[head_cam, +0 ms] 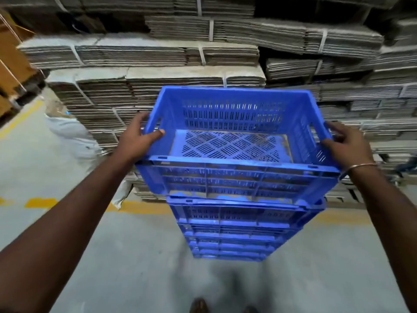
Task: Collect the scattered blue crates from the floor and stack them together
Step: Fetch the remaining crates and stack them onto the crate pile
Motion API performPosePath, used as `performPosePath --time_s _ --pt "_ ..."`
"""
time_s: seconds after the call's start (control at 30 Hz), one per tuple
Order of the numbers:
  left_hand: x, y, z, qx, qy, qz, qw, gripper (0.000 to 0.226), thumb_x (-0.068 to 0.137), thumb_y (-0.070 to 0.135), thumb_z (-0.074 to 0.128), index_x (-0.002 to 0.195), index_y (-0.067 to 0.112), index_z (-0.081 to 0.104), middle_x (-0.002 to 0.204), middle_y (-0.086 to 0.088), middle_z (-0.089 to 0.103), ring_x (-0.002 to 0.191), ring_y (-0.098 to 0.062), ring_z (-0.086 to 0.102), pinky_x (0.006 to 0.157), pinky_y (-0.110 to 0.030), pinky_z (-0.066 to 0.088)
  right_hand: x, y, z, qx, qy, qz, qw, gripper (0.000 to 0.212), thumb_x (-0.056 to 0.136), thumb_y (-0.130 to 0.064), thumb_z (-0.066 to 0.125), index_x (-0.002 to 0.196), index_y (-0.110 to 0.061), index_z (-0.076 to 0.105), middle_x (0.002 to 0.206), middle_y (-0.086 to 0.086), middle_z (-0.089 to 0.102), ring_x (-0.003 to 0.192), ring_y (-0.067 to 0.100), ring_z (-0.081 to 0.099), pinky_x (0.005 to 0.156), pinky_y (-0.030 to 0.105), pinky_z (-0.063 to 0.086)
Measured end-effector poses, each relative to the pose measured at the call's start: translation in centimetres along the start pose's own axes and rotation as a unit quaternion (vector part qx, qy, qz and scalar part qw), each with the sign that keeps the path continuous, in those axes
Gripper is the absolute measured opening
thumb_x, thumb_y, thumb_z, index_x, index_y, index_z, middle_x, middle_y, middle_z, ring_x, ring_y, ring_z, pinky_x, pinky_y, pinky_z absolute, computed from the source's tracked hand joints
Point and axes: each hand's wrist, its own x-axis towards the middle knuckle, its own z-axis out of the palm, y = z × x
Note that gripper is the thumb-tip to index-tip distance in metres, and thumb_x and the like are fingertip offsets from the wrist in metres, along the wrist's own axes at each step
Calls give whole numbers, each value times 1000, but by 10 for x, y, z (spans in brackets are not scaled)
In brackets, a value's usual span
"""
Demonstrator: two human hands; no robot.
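Observation:
An empty blue slotted crate (234,172) sits on top of a stack of several blue crates (234,231) standing on the grey floor in front of me. My left hand (137,138) grips the top crate's left rim, thumb inside over the edge. My right hand (345,145) grips the right rim at the handle slot, fingers curled round it; a thin bangle is on that wrist. Whether the top crate is fully seated on the stack I cannot tell.
Tall bundles of flattened cardboard (158,71) tied with white straps form a wall right behind the stack. A white sack (72,134) leans against them at the left. Yellow floor lines (40,202) run across the concrete. My shoes (199,306) show at the bottom.

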Motion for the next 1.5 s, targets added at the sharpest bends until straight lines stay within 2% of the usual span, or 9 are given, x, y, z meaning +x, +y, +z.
performPosePath --time_s 0.07,0.17,0.23,0.37,0.53,0.7,1.1,1.33,1.5 --pt "-4 0 2 -17 3 5 1000 58 80 32 79 132 32 52 114 2 66 87 -13 68 83 -34 58 4 7 -1 19 -2 16 1000 58 64 -36 68 119 -54 59 102 9 71 91 25 69 81 43 58" --pt "-16 -5 1 -94 10 -16 995 54 84 27 77 133 28 54 108 2 67 78 -3 69 64 -25 56 -1 11 -4 75 3 21 997 48 77 -17 69 109 -52 64 89 -6 74 87 16 69 70 24 59" --pt "-25 -14 2 -200 12 -45 979 43 86 28 74 127 27 59 114 -4 68 90 -14 71 71 -31 55 -9 16 -3 142 17 29 989 45 84 -5 65 118 -35 66 81 -11 73 83 14 67 65 15 56" --pt "-49 -40 14 -337 -8 -54 940 46 87 35 66 127 13 63 128 -13 66 110 -29 66 91 -40 53 -41 29 9 252 10 52 966 32 84 -13 63 114 -24 70 95 -4 73 91 22 65 76 32 53" --pt "-53 -42 29 -352 48 -62 933 34 74 22 62 108 17 64 94 -4 65 77 -19 63 71 -30 49 -47 35 14 275 17 63 959 37 75 -13 56 107 -25 71 103 12 70 88 34 65 76 48 51" --pt "-58 -32 39 -340 48 -38 938 32 74 18 56 105 15 61 86 -1 62 69 -14 61 63 -23 48 -40 39 0 274 26 66 959 44 70 -14 53 111 -19 71 102 14 69 85 35 64 72 48 50" --pt "-70 -27 64 -313 64 -40 947 29 77 15 50 102 19 64 88 -3 59 71 -15 57 61 -25 45 -48 57 -12 274 42 61 959 48 73 -15 51 118 -19 68 106 13 68 87 32 63 73 44 51" --pt "-79 -21 67 -313 82 -54 945 13 78 17 51 80 24 62 74 2 55 65 -13 54 60 -28 42 -49 56 -14 272 49 52 960 44 75 -15 51 115 -22 69 104 14 67 85 34 62 74 51 52" --pt "-80 -22 63 -305 78 -62 947 14 76 18 53 83 22 64 77 0 57 68 -18 54 66 -34 40 -54 57 -12 289 62 35 955 40 80 -6 49 112 -19 69 95 5 68 82 28 62 71 40 51"
